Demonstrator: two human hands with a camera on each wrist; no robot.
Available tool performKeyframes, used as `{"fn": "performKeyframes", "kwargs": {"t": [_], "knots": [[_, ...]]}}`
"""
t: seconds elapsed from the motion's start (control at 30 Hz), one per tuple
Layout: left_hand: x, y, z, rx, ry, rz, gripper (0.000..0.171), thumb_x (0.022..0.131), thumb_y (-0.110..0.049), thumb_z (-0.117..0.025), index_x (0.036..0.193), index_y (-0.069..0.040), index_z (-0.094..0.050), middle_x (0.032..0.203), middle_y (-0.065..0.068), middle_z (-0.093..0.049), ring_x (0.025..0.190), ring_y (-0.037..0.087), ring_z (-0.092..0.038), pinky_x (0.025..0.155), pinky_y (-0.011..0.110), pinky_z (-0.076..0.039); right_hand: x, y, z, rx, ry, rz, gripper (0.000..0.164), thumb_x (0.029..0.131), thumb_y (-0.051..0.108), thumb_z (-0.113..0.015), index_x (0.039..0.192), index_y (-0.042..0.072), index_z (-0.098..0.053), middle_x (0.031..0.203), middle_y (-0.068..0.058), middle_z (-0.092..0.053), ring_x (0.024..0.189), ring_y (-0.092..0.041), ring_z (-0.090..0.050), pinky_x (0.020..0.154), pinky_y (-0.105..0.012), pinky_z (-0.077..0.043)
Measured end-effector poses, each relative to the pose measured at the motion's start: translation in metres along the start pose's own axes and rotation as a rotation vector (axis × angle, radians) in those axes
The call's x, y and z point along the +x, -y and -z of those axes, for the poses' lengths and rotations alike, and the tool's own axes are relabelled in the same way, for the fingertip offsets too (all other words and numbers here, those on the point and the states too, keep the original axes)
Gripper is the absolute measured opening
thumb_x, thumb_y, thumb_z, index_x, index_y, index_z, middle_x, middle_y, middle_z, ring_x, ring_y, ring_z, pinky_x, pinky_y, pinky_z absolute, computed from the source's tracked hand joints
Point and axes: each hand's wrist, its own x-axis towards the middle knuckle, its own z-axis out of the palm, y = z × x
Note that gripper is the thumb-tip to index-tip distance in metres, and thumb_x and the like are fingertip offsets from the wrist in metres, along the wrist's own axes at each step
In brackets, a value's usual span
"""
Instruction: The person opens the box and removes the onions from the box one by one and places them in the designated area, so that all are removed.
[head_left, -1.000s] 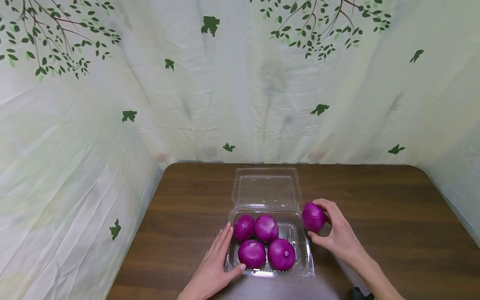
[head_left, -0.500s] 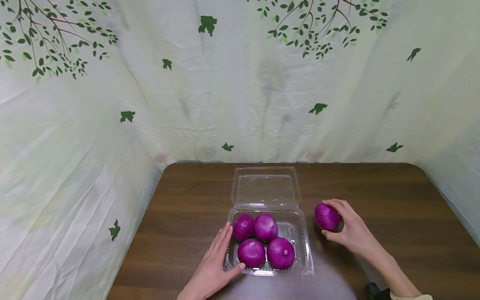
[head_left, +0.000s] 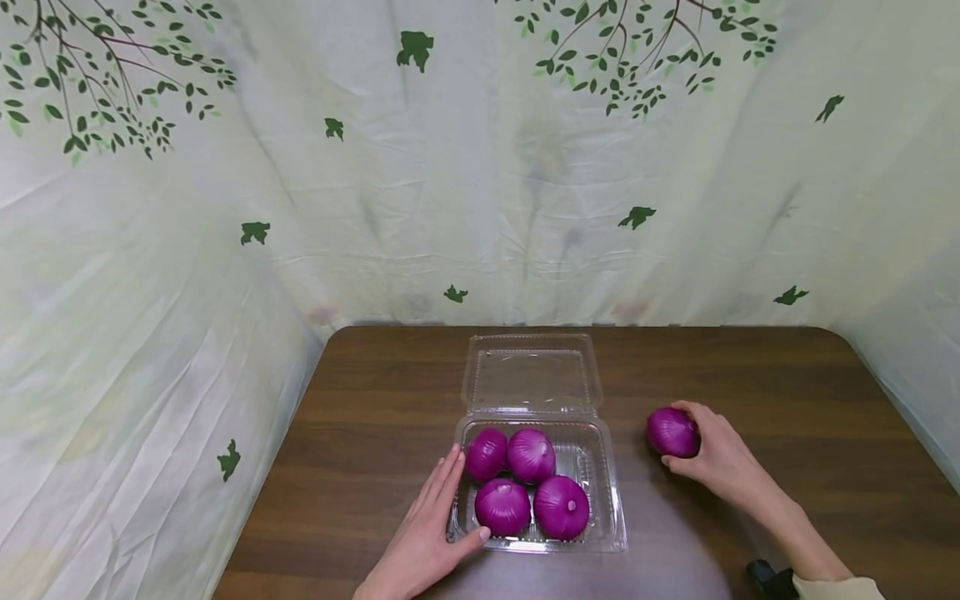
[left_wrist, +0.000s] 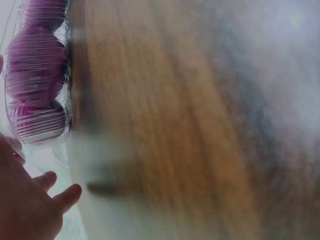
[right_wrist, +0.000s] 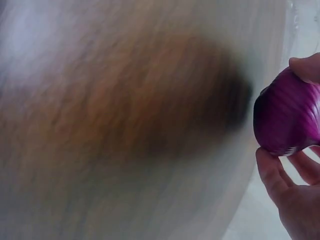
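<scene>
My right hand point(head_left: 716, 454) grips a purple onion point(head_left: 672, 432) between thumb and fingers, to the right of a clear plastic clamshell box point(head_left: 600, 483). In the right wrist view the same onion point(right_wrist: 290, 115) is seen from the side above the table; whether it touches the wood I cannot tell. My left hand point(head_left: 423, 533) lies with straight fingers along the box's left wall, its thumb at the front rim. Several more purple onions sit in the box, one of them an onion point(head_left: 562, 507) at front right. The left wrist view shows box and onions through the ribbed wall point(left_wrist: 37, 75).
The box's clear lid point(head_left: 534, 375) lies folded back behind it on the brown wooden table point(head_left: 375, 400). Behind the table hangs a pale curtain point(head_left: 480, 167) printed with leaves. A dark band point(head_left: 772, 579) is on the right wrist, beside a light sleeve.
My right hand has carried the onion rightward, from beside the box's right edge to farther out over the table. The left hand and the box have stayed in place.
</scene>
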Motion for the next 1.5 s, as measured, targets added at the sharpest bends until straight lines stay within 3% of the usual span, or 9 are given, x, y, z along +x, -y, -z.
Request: {"fn": "performKeyframes", "kwargs": {"t": [0.23, 0.47, 1.07, 1.5], "knots": [[0.000, 0.001, -0.002, -0.010, 0.002, 0.013, 0.101, 0.083, -0.067, -0.063, 0.160, -0.026, -0.012, 0.163, -0.017, -0.002, 0.149, 0.027, -0.012, 0.112, 0.056, -0.022, 0.000, -0.005, 0.000, 0.000, 0.012, -0.032, 0.075, 0.072, 0.033, -0.088, 0.130, 0.004, -0.052, 0.122, -0.020, -0.058, 0.103, -0.037, -0.052, 0.077, -0.052, -0.051], [-0.001, 0.001, -0.003, -0.004, -0.012, -0.006, 0.101, 0.083, -0.064, -0.065, 0.160, -0.023, -0.014, 0.164, -0.013, -0.004, 0.148, 0.029, -0.015, 0.111, 0.057, -0.024, -0.001, -0.003, -0.004, 0.074, 0.062, -0.085, 0.074, 0.077, 0.045, -0.082, 0.132, 0.006, -0.050, 0.127, -0.021, -0.055, 0.106, -0.037, -0.058, 0.078, -0.049, -0.053], [0.001, 0.001, 0.000, -0.012, -0.009, -0.011, 0.101, 0.083, -0.063, -0.066, 0.160, -0.025, -0.013, 0.164, -0.014, -0.005, 0.148, 0.027, -0.015, 0.112, 0.056, -0.024, -0.006, -0.001, -0.006, 0.118, 0.074, -0.111, 0.084, 0.076, 0.041, -0.084, 0.139, 0.003, -0.042, 0.132, -0.025, -0.051, 0.109, -0.041, -0.058, 0.082, -0.052, -0.053], [0.000, -0.001, 0.001, -0.014, -0.004, -0.007, 0.101, 0.083, -0.063, -0.067, 0.159, -0.025, -0.013, 0.164, -0.015, -0.005, 0.148, 0.027, -0.014, 0.112, 0.055, -0.023, -0.015, 0.006, 0.003, 0.068, -0.001, -0.081, 0.085, 0.076, 0.041, -0.084, 0.141, 0.003, -0.043, 0.134, -0.023, -0.049, 0.116, -0.039, -0.043, 0.085, -0.060, -0.045]]}}
